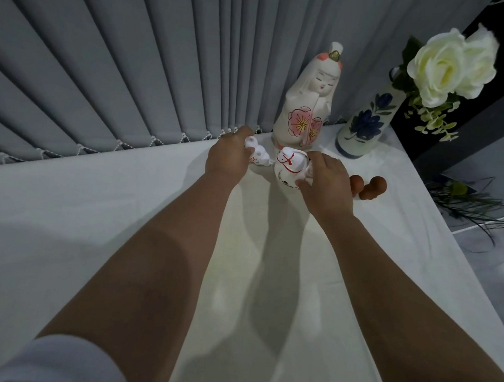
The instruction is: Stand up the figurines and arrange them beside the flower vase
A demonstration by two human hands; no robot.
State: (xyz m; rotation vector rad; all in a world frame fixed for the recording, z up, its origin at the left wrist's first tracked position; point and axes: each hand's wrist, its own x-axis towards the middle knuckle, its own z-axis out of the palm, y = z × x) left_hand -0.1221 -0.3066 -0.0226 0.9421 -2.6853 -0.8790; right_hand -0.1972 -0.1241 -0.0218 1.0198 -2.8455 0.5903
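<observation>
White table [119,225] by blinds: left hand [228,155] gripped a small figurine [260,155], right hand [326,183] clasped the horse [289,166]; glazed, brittle-looking, best held round the body

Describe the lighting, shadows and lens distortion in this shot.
Head view: dim, cool light, brightest on the white table between the forearms; soft arm shadows run toward the left hand and right hand; wide-angle distortion fans the blinds and tilts the vase; the rose looks nearly overexposed.
</observation>
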